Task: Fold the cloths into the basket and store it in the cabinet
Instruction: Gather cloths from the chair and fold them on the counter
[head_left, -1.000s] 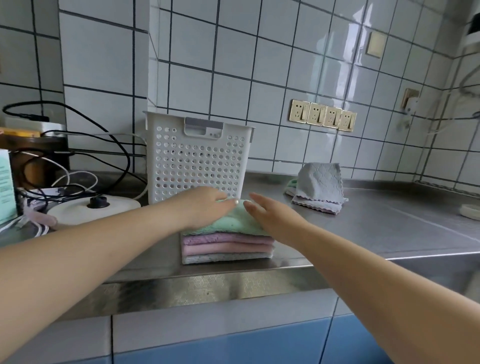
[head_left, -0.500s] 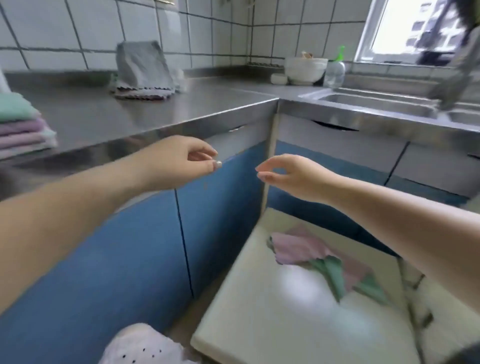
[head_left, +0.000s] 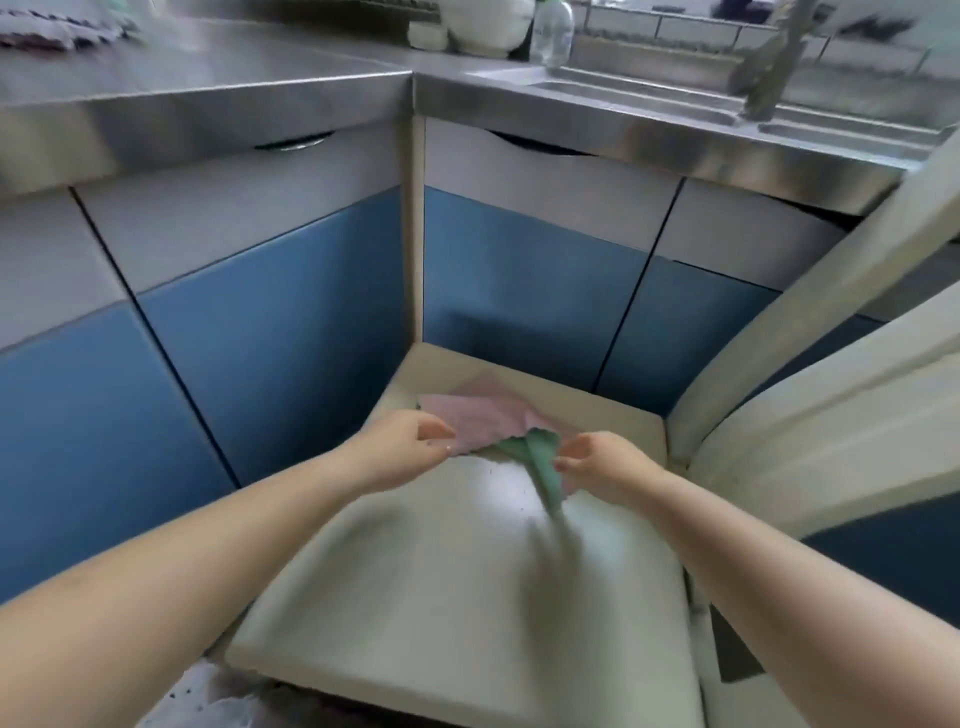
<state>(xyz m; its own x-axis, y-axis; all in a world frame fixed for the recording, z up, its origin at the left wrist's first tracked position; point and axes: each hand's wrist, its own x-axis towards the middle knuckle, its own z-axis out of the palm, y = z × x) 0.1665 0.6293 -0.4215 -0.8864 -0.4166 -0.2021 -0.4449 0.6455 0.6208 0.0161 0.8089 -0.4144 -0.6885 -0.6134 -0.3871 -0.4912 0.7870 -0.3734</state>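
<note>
A pink cloth (head_left: 483, 415) and a green cloth (head_left: 540, 457) lie crumpled at the back of a cream chair seat (head_left: 441, 597). My left hand (head_left: 410, 447) is at the pink cloth's near edge, with thumb and fingers curled towards it; blur hides whether it pinches. My right hand (head_left: 597, 462) pinches the green cloth on its right side. A grey cloth (head_left: 36, 31) lies on the steel counter (head_left: 208, 78) at the far left. The basket and the folded stack are out of view.
Blue cabinet doors (head_left: 291, 338) run below the counter on both sides of the corner. The chair's back (head_left: 831, 426) rises at the right. A sink (head_left: 649, 93), a white bowl (head_left: 488, 26) and a clear bottle (head_left: 550, 31) are at the back right.
My view swung from the counter's basket and folded stack down to the chair. Both hands left the stack and reached down to the loose pink and green cloths.
</note>
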